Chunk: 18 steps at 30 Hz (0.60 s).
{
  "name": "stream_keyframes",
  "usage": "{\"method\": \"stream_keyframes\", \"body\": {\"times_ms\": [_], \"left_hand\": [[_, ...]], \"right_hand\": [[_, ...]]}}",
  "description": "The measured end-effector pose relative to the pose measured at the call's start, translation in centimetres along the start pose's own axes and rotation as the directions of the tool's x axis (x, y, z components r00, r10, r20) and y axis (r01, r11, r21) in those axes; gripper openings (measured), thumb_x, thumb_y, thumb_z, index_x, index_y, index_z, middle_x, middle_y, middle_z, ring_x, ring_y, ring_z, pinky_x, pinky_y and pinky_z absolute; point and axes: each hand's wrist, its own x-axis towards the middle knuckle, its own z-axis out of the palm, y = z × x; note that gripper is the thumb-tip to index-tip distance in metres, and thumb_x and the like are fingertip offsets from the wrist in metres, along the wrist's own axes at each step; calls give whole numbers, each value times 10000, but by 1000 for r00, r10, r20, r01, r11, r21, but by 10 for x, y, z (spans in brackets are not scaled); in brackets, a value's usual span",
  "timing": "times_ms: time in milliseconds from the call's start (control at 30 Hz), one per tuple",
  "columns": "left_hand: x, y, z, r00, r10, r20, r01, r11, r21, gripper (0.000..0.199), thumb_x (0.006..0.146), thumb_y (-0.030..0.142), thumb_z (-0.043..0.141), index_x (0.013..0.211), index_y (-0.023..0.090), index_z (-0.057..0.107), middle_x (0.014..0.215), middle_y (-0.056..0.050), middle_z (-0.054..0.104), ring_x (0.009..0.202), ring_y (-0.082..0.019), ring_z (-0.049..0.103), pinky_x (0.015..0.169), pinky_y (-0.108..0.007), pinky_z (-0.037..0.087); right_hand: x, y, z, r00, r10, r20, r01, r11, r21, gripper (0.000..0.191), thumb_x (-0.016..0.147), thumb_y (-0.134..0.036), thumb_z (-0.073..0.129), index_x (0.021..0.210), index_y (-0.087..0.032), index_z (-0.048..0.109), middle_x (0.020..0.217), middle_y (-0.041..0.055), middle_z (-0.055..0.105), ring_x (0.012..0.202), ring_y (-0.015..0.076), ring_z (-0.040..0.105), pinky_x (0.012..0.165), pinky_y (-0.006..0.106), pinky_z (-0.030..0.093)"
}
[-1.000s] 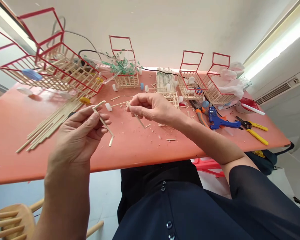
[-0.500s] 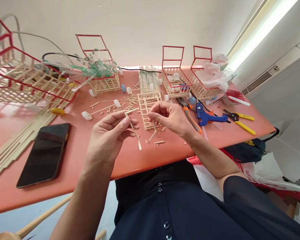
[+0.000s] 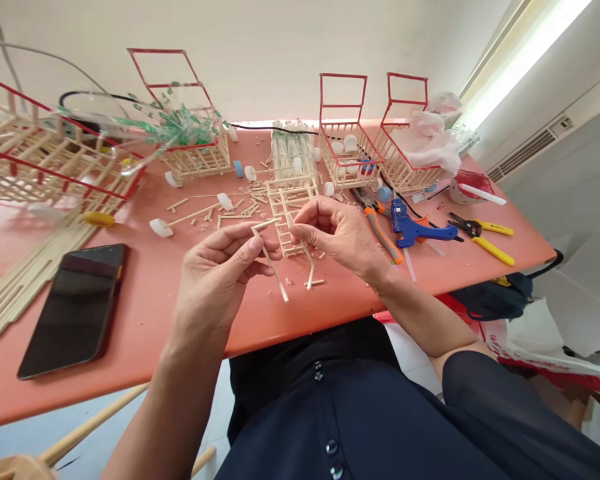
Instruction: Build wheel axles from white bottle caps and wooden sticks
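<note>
Between thumb and fingers my left hand (image 3: 225, 263) pinches an angled piece of thin wooden sticks (image 3: 275, 272), with a short arm at the top and a longer one hanging down. My right hand (image 3: 333, 233) pinches a second bent stick piece (image 3: 309, 257), whose lower end points at the table. The two pieces are close together; whether they touch I cannot tell. Behind the hands lies a small ladder-like stick frame (image 3: 291, 247), partly covered by the right hand and the sticks.
Miniature stick carts with red handles (image 3: 350, 160) line the back. A blue glue gun (image 3: 420, 231), orange-handled pliers (image 3: 381, 233) and yellow-handled wire strippers (image 3: 490, 247) lie right. A phone (image 3: 75, 307) and long sticks (image 3: 30, 273) lie left; cut stick bits (image 3: 235, 217) are scattered mid-table.
My right hand has come slightly left, bringing its bent stick piece nearer the left one. That piece has turned to point more steeply downward. The camera view has shifted a little.
</note>
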Motion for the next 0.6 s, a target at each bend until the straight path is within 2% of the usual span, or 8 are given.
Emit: {"method": "stream_keyframes", "body": {"times_ms": [167, 600], "left_hand": [[-2, 0, 0, 1000, 1, -6, -1, 1000, -4, 333, 706, 317, 1019, 956, 193, 839, 813, -36, 819, 697, -131, 756, 571, -176, 614], [-1, 1, 3, 1000, -9, -25, 9, 1000, 14, 413, 662, 339, 1033, 968, 158, 825, 786, -55, 817, 686, -153, 770, 557, -188, 620]], "right_hand": [[0, 0, 3, 998, 61, 13, -61, 998, -21, 531, 751, -603, 942, 880, -179, 651, 764, -21, 707, 666, 98, 659, 612, 212, 538], [0, 0, 5, 997, 80, 15, -79, 997, -24, 534, 756, -610, 935, 877, -183, 639, 766, -13, 734, 644, 92, 631, 620, 220, 538]]}}
